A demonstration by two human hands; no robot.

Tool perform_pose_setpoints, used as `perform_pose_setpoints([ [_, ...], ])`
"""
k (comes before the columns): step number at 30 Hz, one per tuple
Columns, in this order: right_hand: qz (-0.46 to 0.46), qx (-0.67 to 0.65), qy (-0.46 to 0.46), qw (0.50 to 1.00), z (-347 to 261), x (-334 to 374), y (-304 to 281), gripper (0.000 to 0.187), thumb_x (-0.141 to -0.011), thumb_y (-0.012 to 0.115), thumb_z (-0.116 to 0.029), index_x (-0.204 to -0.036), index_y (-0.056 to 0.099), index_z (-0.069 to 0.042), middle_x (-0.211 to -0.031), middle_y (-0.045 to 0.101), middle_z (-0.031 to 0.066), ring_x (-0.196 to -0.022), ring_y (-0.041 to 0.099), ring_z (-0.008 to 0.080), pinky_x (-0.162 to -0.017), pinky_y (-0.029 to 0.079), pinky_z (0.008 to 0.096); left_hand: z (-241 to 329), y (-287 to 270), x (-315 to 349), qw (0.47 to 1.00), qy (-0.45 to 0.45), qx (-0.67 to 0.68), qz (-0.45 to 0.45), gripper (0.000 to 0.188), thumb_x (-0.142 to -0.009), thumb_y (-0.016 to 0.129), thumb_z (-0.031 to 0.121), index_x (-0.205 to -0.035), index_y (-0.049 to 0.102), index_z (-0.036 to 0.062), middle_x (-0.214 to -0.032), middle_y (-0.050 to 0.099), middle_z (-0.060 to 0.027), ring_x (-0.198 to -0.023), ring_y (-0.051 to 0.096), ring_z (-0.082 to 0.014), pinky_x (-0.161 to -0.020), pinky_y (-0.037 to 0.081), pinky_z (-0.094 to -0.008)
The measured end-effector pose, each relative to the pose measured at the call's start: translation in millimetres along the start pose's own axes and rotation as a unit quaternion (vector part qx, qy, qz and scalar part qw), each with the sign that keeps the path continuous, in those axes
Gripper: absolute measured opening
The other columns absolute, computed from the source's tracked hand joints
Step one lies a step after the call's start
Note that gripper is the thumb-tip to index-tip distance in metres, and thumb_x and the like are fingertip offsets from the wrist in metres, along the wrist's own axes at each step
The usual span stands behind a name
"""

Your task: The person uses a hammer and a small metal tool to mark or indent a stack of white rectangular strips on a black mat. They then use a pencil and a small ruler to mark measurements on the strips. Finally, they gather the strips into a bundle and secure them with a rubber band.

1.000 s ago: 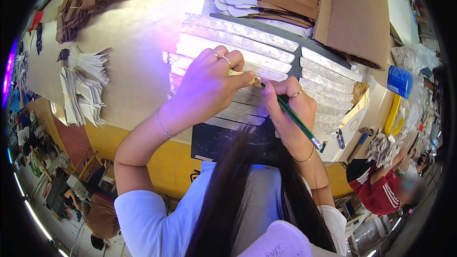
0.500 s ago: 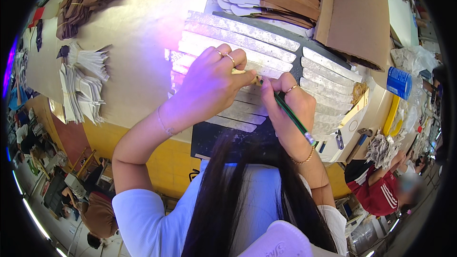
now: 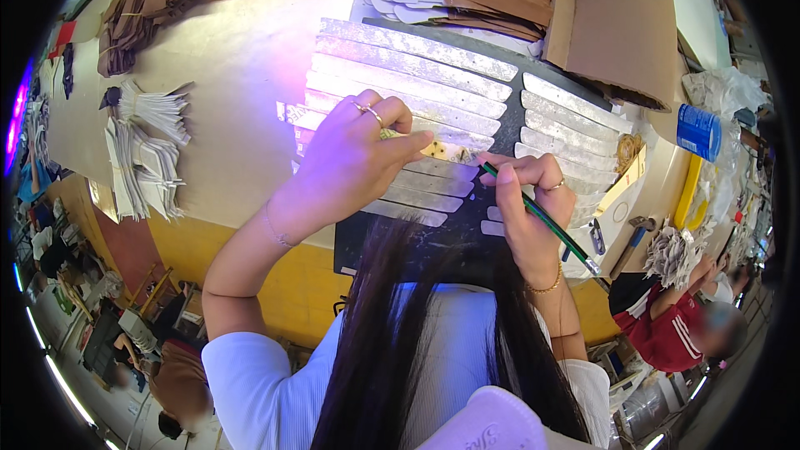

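Observation:
My right hand (image 3: 533,200) grips a green-and-black pencil (image 3: 542,215), its point close to the right end of a pale yellow strip (image 3: 448,151) with dark spots. Bent over that strip, my left hand (image 3: 360,146) has its thumb and fingers pinched at it and covers part of it. Around and beneath lie rows of silvery-grey, mottled strips (image 3: 417,58) on a dark board (image 3: 367,246). A second group of such strips (image 3: 571,129) lies on the right, beyond my right hand.
A curved cardboard piece (image 3: 617,29) and brown, white-ended strips (image 3: 483,0) lie at the far side. Bundled white pieces (image 3: 146,158) and brown bundles (image 3: 129,21) sit left. To the right are a blue can (image 3: 698,132), a hammer (image 3: 633,246) and a co-worker in red (image 3: 658,329).
My right hand and the pencil have moved right, away from my left fingers. My left hand has shifted slightly left, and more of the yellow strip shows between the hands.

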State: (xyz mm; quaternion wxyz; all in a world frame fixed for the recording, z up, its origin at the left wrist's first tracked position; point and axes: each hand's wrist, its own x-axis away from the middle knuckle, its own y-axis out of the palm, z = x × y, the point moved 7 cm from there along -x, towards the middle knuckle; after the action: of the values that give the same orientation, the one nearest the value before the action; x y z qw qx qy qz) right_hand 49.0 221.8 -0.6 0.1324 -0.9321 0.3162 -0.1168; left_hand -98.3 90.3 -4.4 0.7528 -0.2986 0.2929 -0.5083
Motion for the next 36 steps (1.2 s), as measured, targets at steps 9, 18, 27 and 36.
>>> perform_pose_setpoints([
  [9,-0.003,0.026,-0.025,0.999,-8,-1,2,0.018,-0.093,0.069,-0.002,-0.082,0.055,0.000,-0.079,0.072,0.0130,-0.090,0.077,0.0263,-0.070,0.058,0.0292,-1,3,1,1.000,0.006,-0.011,0.000,0.030,-0.077,0.079,0.011,-0.107,0.077,0.0159,-0.091,0.057,-0.0021,-0.083,0.053,-0.0218,-0.073,0.045,-0.0354],
  [18,-0.014,0.022,-0.015,1.000,-9,-1,5,0.016,-0.092,0.069,-0.001,-0.082,0.057,0.000,-0.079,0.071,0.0129,-0.093,0.076,0.0275,-0.072,0.058,0.0295,0,2,2,1.000,0.007,-0.016,0.001,0.031,-0.077,0.079,0.010,-0.108,0.077,0.0168,-0.092,0.056,-0.0017,-0.085,0.054,-0.0220,-0.074,0.046,-0.0348],
  [27,-0.029,0.059,-0.046,0.997,-14,-4,17,0.016,-0.091,0.070,-0.001,-0.082,0.057,-0.001,-0.080,0.072,0.0127,-0.092,0.077,0.0247,-0.067,0.057,0.0289,0,4,2,1.000,0.008,-0.015,0.010,0.031,-0.077,0.080,0.010,-0.107,0.076,0.0167,-0.091,0.055,-0.0021,-0.084,0.053,-0.0219,-0.073,0.045,-0.0348],
  [36,-0.030,0.124,-0.127,0.984,-19,-8,35,0.019,-0.085,0.073,-0.001,-0.083,0.055,-0.004,-0.079,0.071,0.0125,-0.064,0.069,0.0259,-0.057,0.053,0.0321,2,4,-1,0.999,0.012,-0.036,-0.003,0.028,-0.077,0.079,0.010,-0.104,0.076,0.0164,-0.090,0.054,-0.0022,-0.082,0.053,-0.0219,-0.072,0.045,-0.0351],
])
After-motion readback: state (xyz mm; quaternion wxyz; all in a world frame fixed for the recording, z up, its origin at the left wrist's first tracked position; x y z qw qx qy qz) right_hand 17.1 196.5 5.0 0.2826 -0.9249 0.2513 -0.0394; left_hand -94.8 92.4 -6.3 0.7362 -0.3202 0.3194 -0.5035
